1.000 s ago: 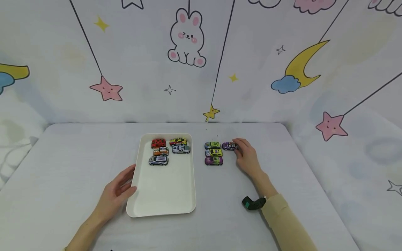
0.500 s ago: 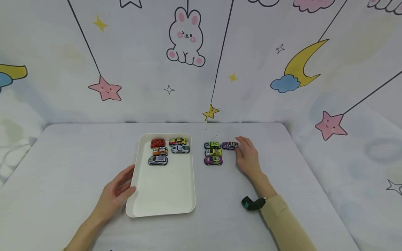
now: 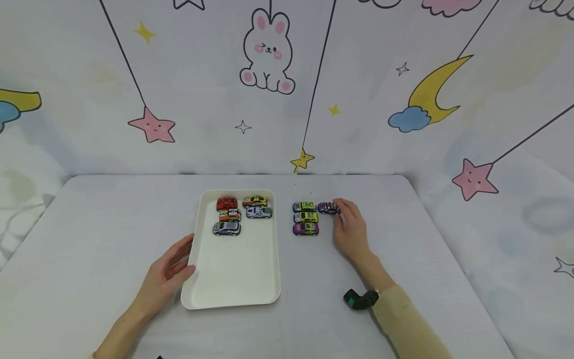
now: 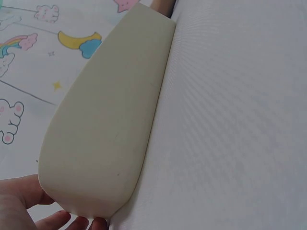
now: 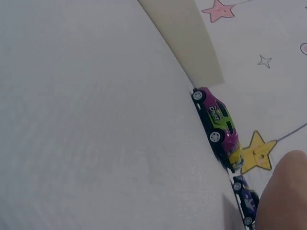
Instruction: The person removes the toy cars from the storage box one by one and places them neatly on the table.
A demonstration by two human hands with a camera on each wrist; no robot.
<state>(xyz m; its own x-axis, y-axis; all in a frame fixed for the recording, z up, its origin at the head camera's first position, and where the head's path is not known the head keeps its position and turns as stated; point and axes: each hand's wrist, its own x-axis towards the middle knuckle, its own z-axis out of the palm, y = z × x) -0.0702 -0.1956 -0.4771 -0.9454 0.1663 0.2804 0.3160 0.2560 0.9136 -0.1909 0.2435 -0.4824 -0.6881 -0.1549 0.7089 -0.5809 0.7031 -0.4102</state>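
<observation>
My left hand [image 3: 166, 274] holds the left edge of a white tray [image 3: 230, 284], its thumb over the rim and its fingers against the outside wall. In the left wrist view, fingers [image 4: 60, 220] touch the tray's wall. On the table right of the tray, my right hand [image 3: 352, 229] pinches the right end of a purple toy car [image 3: 327, 208] between thumb and index finger. Left of it stand a green toy car [image 3: 304, 206], a yellow toy car [image 3: 305, 217] and a purple-and-green toy car [image 3: 306, 229]. In the right wrist view, a finger [image 5: 288, 191] hides part of the purple car.
Several toy cars sit at the far end of the tray, among them a red one [image 3: 226, 203] and a silver-grey one [image 3: 226, 228]. A dark curved device [image 3: 360, 300] lies by the right wrist. A patterned cloth wall [image 3: 358, 149] rises behind the white table [image 3: 112, 209].
Half a second ago my right fingers were drawn slightly away from the purple car; now they are back at its right end. My left hand, the tray and the cars keep their places.
</observation>
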